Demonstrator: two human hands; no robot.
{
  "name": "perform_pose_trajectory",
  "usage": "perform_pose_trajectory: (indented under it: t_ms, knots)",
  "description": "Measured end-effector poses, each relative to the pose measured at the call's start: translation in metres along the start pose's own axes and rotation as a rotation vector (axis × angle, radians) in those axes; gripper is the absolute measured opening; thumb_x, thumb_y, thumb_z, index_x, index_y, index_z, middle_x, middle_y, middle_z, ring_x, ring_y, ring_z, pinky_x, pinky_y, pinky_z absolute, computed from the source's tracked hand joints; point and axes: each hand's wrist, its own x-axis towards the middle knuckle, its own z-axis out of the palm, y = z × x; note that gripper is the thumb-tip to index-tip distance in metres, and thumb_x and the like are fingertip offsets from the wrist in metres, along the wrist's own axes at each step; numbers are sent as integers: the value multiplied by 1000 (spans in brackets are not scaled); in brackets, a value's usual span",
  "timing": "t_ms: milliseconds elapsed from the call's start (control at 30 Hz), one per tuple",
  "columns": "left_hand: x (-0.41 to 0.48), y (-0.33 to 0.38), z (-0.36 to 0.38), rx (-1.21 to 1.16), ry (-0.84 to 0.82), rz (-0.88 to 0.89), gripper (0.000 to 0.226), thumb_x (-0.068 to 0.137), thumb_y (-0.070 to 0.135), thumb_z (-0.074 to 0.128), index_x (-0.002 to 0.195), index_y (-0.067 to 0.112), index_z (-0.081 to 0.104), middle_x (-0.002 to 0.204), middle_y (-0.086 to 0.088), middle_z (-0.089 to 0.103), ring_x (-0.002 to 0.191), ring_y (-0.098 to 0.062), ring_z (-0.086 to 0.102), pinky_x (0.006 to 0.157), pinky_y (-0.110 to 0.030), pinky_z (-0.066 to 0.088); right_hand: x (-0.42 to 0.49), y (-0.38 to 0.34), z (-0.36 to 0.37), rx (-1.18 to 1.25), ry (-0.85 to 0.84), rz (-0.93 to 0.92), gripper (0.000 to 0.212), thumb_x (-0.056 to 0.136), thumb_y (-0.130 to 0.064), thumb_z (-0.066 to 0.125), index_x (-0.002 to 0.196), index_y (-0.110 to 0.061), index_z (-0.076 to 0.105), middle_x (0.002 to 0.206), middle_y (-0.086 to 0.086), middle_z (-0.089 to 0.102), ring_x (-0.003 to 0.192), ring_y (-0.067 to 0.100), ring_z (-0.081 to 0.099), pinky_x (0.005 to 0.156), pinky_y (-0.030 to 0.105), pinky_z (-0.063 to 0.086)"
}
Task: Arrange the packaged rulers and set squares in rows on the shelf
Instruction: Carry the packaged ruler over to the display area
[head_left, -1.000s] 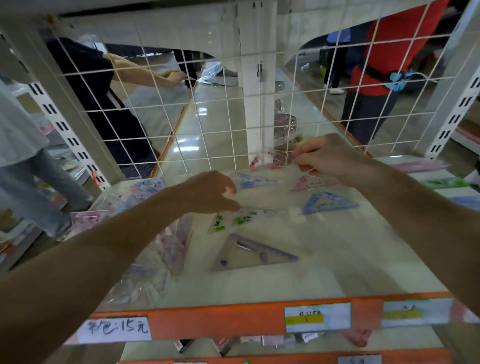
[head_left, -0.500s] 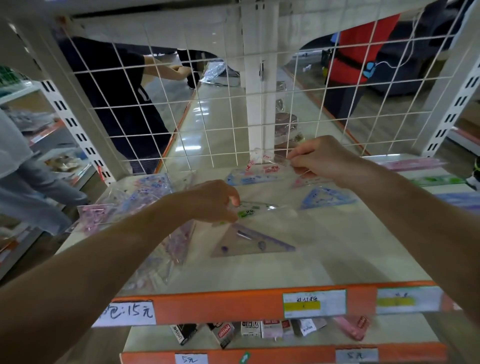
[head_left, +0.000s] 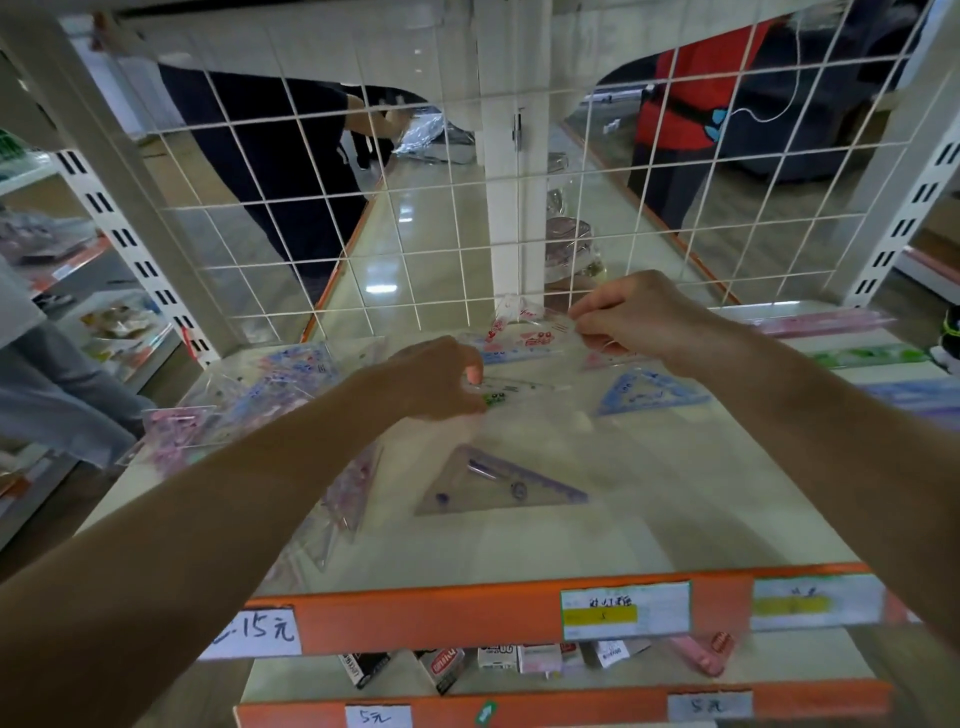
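Your right hand (head_left: 641, 317) pinches one end of a red-printed packet (head_left: 524, 332), which looks raised off the shelf (head_left: 675, 493) near the back edge, just in front of the wire grid (head_left: 415, 208). An end grip probably lets you lay it flat in the back row.

Your left hand (head_left: 441, 382), fingers curled, grips a green-marked set square (head_left: 511, 392) just behind mid-shelf, likely to steady or square it.

A blue set square (head_left: 649, 392) lies flat to its right, apart from both hands. A purple set square (head_left: 498, 486) lies flat, alone, nearer the front edge. A loose pile of packets (head_left: 249, 400) sits unsorted along the left edge, partly under your left forearm. A pink ruler (head_left: 831, 323) and a green ruler (head_left: 872, 356) lie at the right edge.

The front edge is an orange strip (head_left: 415, 618) carrying price labels (head_left: 626, 608). The lower shelf holds small boxes (head_left: 447, 667).

Beyond the grid there is a glossy floor and two people standing.
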Motion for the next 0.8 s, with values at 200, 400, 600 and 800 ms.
perform_pose_trajectory:
  t_ms: [200, 400, 600, 800]
  knots:
    - [-20, 6, -3, -47, 10, -18, 44, 85, 45, 63, 123, 24, 54, 125, -2, 46, 110, -20, 49, 86, -27, 36, -5, 0, -2, 26, 4, 3, 16, 87, -4, 65, 101, -9, 69, 76, 4, 66, 64, 8, 62, 65, 21, 57]
    - [-76, 22, 0, -129, -90, 108, 49, 79, 52, 66, 120, 27, 56, 112, 7, 47, 105, -13, 51, 92, -29, 43, -14, -7, 2, 42, -31, -16, 12, 86, -3, 64, 95, -10, 68, 74, 5, 66, 67, 11, 62, 80, 34, 56]
    - [-87, 25, 5, -108, -132, 98, 47, 77, 46, 71, 118, 29, 54, 115, 4, 46, 109, -16, 48, 97, -37, 43, -22, -14, 11, 41, -76, -27, 11, 87, -4, 62, 95, -10, 67, 72, 3, 64, 64, 9, 60, 81, 34, 55]
    - [-75, 23, 5, -118, -43, 85, 35, 84, 42, 66, 114, 24, 58, 111, 3, 46, 106, -17, 50, 93, -32, 43, -30, -13, 9, 8, -85, -30, 12, 88, -5, 62, 99, -7, 67, 72, 3, 64, 64, 9, 60, 72, 25, 53]
